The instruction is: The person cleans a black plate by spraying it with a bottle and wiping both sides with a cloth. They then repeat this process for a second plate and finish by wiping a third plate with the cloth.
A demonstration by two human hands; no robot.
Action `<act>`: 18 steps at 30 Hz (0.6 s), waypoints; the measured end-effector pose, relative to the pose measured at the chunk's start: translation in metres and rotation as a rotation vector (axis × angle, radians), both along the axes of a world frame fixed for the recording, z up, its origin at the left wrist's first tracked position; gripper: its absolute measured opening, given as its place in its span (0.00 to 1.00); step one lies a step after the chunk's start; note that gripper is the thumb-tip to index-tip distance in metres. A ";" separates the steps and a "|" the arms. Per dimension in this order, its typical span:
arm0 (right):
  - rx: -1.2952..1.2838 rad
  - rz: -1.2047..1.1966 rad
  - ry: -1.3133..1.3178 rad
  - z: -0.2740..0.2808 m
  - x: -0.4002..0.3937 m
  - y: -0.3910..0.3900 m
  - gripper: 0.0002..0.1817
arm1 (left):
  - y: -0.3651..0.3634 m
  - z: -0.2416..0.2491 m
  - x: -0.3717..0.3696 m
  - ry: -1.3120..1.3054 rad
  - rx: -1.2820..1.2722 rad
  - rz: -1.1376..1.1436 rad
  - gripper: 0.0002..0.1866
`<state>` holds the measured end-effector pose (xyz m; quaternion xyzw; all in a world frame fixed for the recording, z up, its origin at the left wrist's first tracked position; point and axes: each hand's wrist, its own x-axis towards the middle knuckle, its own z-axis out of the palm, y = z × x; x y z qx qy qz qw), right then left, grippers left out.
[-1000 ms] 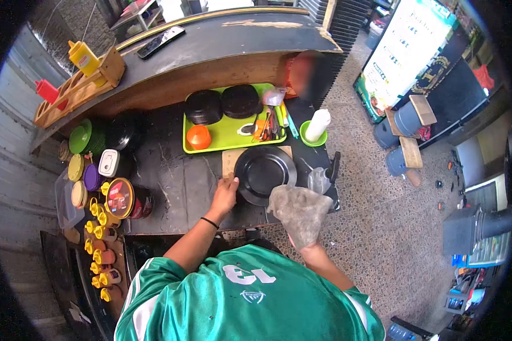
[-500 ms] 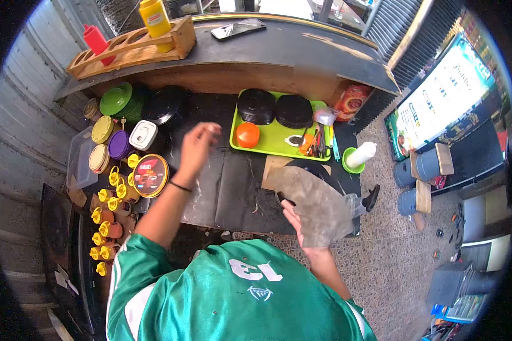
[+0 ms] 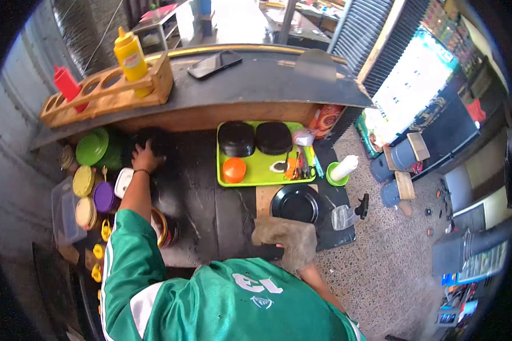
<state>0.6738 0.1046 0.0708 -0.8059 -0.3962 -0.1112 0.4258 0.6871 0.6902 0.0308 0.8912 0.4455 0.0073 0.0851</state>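
My left hand (image 3: 146, 157) reaches to the back left of the table. Its fingers are spread over the near edge of a stack of black plates (image 3: 155, 138), which is partly dark and hidden behind the hand. My right hand (image 3: 280, 245) is mostly covered by a grey-brown cloth (image 3: 294, 238) draped over it, with only fingertips showing below its edge. Just beyond the cloth a shiny black plate (image 3: 296, 203) lies face up, partly on a brown board (image 3: 263, 200).
A lime tray (image 3: 256, 173) carries black dishes, an orange bowl and utensils. A white bottle (image 3: 345, 166) stands in a green cup; a clear container (image 3: 342, 217) sits near the right edge. At left are green plates (image 3: 92, 149), lidded tubs and yellow-capped bottles.
My left hand has moved left and away from me to the black plates. My right hand and the cloth have drawn back toward my body, uncovering the black plate. The view has shifted.
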 end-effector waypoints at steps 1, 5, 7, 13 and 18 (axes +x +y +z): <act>0.012 -0.083 -0.013 -0.014 -0.003 0.001 0.12 | 0.002 -0.002 0.008 -0.011 0.007 -0.020 0.53; -0.053 -0.051 0.532 0.014 0.014 0.018 0.18 | 0.016 -0.018 0.027 0.153 -0.003 0.018 0.56; 0.020 -0.084 0.845 -0.011 0.026 0.020 0.21 | 0.017 -0.023 0.036 0.190 0.018 0.075 0.47; -0.121 0.071 -0.021 -0.029 0.047 0.033 0.20 | 0.015 -0.039 0.033 0.198 0.118 -0.032 0.39; -0.022 0.069 0.309 -0.034 0.047 0.033 0.22 | 0.013 -0.053 0.020 0.183 0.223 -0.133 0.38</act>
